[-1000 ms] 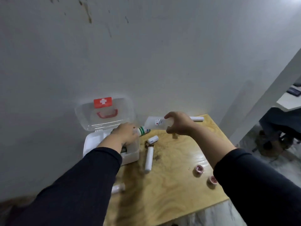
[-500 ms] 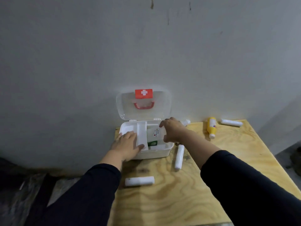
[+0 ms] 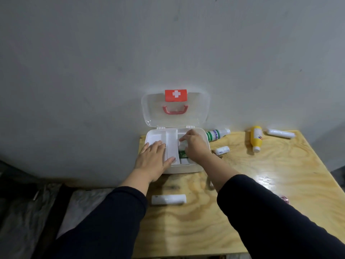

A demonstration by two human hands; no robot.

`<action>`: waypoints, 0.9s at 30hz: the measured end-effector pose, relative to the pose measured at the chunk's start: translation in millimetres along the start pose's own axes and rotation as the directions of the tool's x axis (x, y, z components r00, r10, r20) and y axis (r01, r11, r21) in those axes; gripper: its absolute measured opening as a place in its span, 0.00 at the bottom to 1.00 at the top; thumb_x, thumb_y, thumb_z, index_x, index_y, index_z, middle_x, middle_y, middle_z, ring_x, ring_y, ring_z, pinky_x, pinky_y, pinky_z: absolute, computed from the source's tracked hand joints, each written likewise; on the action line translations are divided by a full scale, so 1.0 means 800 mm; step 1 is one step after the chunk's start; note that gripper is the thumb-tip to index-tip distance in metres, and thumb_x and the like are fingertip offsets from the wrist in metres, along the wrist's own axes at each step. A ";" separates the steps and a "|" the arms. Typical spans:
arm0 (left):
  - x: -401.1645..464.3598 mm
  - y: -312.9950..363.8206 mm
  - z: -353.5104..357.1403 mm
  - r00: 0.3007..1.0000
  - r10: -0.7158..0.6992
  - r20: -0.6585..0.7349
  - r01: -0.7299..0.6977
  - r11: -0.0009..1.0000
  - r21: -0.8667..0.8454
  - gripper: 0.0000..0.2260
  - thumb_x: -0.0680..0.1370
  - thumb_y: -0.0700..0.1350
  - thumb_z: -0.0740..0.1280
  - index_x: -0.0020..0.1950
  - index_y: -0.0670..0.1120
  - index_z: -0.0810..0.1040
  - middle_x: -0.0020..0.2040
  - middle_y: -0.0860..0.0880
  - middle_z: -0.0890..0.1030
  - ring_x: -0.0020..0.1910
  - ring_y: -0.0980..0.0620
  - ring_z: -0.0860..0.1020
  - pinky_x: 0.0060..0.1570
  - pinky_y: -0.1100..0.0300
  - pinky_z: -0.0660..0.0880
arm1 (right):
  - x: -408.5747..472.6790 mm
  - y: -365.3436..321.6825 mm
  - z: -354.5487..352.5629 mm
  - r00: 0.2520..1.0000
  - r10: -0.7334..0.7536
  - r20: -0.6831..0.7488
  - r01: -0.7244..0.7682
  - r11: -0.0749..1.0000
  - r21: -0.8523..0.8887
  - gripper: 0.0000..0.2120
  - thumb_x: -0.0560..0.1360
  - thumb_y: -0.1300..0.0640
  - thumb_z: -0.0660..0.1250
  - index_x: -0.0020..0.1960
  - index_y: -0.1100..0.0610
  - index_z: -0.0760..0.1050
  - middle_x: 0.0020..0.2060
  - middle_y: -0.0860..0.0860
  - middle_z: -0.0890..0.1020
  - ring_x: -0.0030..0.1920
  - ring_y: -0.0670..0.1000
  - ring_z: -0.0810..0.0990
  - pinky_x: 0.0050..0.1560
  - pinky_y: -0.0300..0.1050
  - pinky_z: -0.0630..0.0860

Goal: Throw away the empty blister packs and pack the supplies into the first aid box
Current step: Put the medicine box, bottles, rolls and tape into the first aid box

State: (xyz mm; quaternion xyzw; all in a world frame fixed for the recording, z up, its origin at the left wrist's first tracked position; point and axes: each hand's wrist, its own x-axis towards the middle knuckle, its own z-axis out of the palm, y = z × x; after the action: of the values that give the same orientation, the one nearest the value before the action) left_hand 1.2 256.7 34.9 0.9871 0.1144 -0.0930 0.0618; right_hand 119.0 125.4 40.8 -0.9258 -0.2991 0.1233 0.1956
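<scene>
A plain grey wall (image 3: pixel 168 43) fills the upper two thirds of the frame, lightly scuffed. A pale plywood worktop (image 3: pixel 270 193) occupies the lower right, glare on its right side. Dim marbled floor (image 3: pixel 28 212) lies lower left.

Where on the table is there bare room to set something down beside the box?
The table is bare between the right sleeve and the yellow bottle. It is crowded right of the first aid box, around the green-banded bottle and the small roll.
</scene>
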 end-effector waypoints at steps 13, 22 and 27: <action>0.005 0.017 0.005 0.994 -0.078 -0.077 0.071 0.994 -0.080 0.38 0.78 0.66 0.47 0.79 0.44 0.45 0.80 0.46 0.53 0.79 0.48 0.53 0.77 0.51 0.46 | -0.015 0.057 -0.063 0.915 0.321 -0.246 -0.231 0.914 0.334 0.16 0.74 0.65 0.61 0.60 0.59 0.77 0.56 0.58 0.81 0.55 0.55 0.79 0.51 0.40 0.72; 0.014 0.013 0.035 0.980 -0.084 -0.181 0.078 0.996 -0.039 0.37 0.76 0.66 0.44 0.79 0.46 0.50 0.80 0.50 0.55 0.78 0.52 0.54 0.76 0.54 0.48 | 0.019 0.126 -0.047 0.652 0.754 0.079 -0.524 0.372 0.766 0.22 0.74 0.60 0.67 0.66 0.64 0.69 0.56 0.61 0.79 0.57 0.62 0.81 0.57 0.56 0.80; 0.013 0.013 0.036 0.976 -0.084 -0.202 0.079 0.996 -0.034 0.38 0.74 0.67 0.43 0.79 0.46 0.52 0.79 0.49 0.57 0.78 0.51 0.57 0.76 0.54 0.50 | 0.053 0.126 -0.035 0.569 0.805 0.167 -0.537 0.210 0.817 0.31 0.70 0.55 0.73 0.67 0.61 0.64 0.59 0.60 0.77 0.54 0.59 0.81 0.53 0.53 0.81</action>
State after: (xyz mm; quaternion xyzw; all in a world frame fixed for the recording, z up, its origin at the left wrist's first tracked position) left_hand 8.4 244.5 5.8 0.9850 0.1618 0.0073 0.0588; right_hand 213.2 67.5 17.5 -0.7688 0.2632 0.1765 0.5555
